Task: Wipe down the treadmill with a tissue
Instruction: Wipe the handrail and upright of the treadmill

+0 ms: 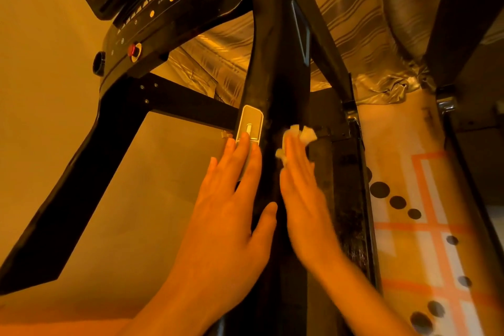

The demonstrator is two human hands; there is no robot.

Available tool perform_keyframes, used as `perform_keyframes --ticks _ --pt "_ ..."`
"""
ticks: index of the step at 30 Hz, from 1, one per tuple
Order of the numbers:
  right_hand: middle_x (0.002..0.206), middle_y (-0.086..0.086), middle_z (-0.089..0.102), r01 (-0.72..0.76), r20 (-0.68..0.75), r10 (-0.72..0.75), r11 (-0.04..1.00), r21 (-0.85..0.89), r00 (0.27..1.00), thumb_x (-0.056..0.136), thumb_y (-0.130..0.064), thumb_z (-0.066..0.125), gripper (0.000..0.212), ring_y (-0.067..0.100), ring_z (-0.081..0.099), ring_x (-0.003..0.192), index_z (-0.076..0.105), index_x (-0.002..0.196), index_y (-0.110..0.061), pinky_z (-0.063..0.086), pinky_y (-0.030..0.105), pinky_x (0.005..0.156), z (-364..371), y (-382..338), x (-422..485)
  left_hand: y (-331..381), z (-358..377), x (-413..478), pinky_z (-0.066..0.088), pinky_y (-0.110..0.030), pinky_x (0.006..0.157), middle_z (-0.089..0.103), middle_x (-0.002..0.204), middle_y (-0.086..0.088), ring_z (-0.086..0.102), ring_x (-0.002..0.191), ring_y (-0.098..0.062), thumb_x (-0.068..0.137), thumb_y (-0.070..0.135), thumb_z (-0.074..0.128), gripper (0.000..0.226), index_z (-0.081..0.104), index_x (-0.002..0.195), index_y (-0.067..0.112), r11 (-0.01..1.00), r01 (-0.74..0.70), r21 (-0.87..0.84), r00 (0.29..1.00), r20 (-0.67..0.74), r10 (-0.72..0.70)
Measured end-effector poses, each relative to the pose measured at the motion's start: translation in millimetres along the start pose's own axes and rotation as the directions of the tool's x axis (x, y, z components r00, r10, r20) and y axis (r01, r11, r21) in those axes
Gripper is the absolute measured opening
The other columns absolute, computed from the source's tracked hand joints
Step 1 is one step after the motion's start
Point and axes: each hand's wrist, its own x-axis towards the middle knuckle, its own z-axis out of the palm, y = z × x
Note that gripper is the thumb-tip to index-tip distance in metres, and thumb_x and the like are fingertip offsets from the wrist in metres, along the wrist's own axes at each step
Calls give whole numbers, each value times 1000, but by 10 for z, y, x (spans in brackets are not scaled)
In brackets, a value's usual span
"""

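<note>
The black treadmill handrail (pixel 275 63) carries a silver plate (pixel 249 123) — and a crumpled tissue (pixel 306 132).

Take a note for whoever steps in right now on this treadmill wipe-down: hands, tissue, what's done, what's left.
Left hand: flat on the black handrail, fingertips on its silver plate.
Right hand: flat, pressing the tissue against the handrail's right side.
Done: wiping is under way on this handrail; which parts are already clean cannot be told.
Left: probably the upper handrail, the console and the frame.
</note>
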Motion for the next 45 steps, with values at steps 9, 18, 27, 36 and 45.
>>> perform_keyframes --ticks 9,18,27,36,45 --pt "174 -9 0 -16 1 17 992 -122 1000 114 -35 23 51 8 -3 159 2 161 -35 2 49 130 -168 -54 888 17 -18 15 -17 -17 118 -21 165 30 -28 147 11 95 60 24 72 -9 157 45 1000 27 6 1000 -3 -27" --pt "164 -39 -7 58 85 -54 997 -52 995 107 -50 24 56 -8 -7 154 -2 155 -63 -5 36 129 94 -96 -528 -22 0 7 -11 -19 121 -12 164 35 -19 150 11 92 64 16 66 -4 154 50 996 28 -82 1000 -2 -29" --pt "174 -4 -1 136 83 -115 936 -325 990 106 -41 19 60 11 -9 159 9 164 -28 -3 56 128 -147 -178 1237 77 -53 17 -21 -3 105 -30 137 56 -39 125 30 105 56 27 57 -16 141 60 993 96 -67 995 14 -95" --pt "171 -22 -6 248 185 -200 922 -296 962 111 -44 18 53 1 -9 157 4 162 -41 -3 40 129 -141 -68 169 7 11 21 -17 -8 115 -18 160 39 -24 147 15 89 64 13 70 -11 153 49 997 47 -60 999 -11 -48" --pt "173 -18 -1 203 113 -183 958 -201 977 111 -36 23 55 4 -6 158 11 165 -34 3 48 131 -62 -102 392 42 -26 26 -16 -11 116 -20 160 39 -26 145 16 94 62 20 67 -11 152 51 996 52 -66 999 -8 -52"
